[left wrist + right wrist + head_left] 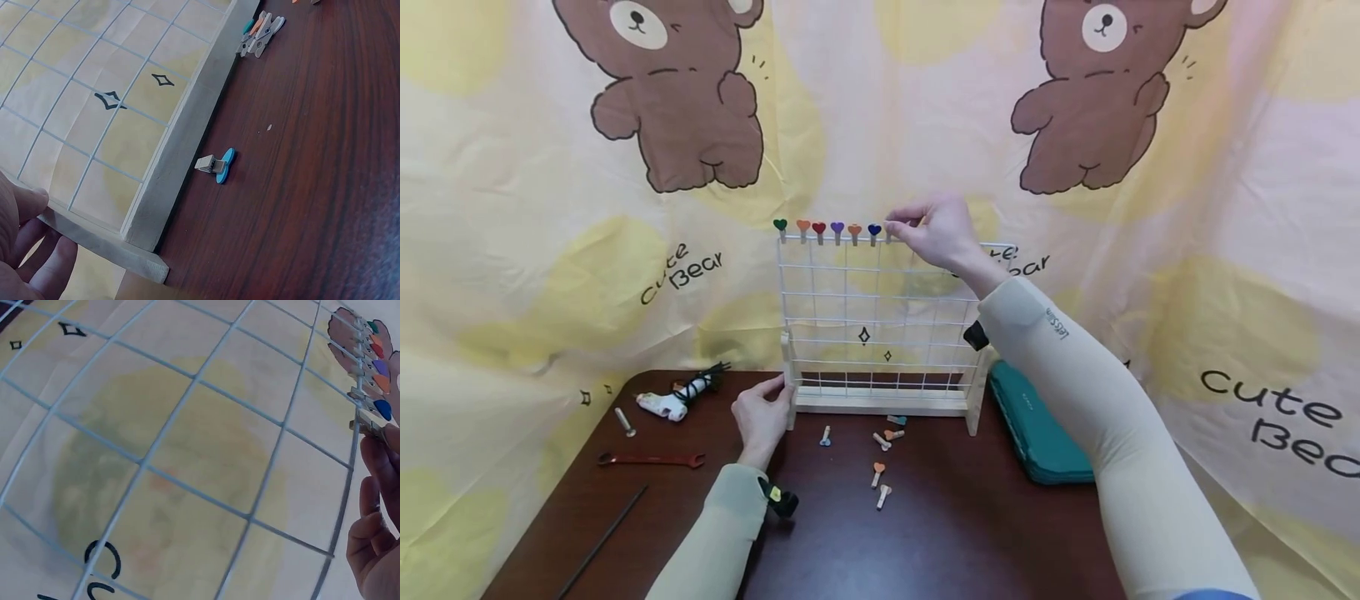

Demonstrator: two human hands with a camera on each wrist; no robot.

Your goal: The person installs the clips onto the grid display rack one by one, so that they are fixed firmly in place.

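Observation:
A white wire grid stands upright in a wooden stand [880, 406]. Heart-topped clothespins line the left part of its top wire, from a green one [780, 225] to a dark blue one [874, 229]. Just right of the blue one, my right hand [936, 233] pinches a small wooden clothespin [369, 427] at the top wire; the fingers hide its top. My left hand [762, 419] grips the stand's left upright low down, thumb on one side and fingers on the other. A light blue clothespin [226, 165] lies on the table close to the stand's base.
Several more loose clothespins [878, 475] lie in front of the stand. To the right is a teal pouch [1037, 425]. On the left are a glue gun [662, 406] with wrapped cord, a bolt [625, 422], a red wrench [651, 460] and a thin dark rod [602, 542]. A bear-print curtain [865, 100] hangs behind.

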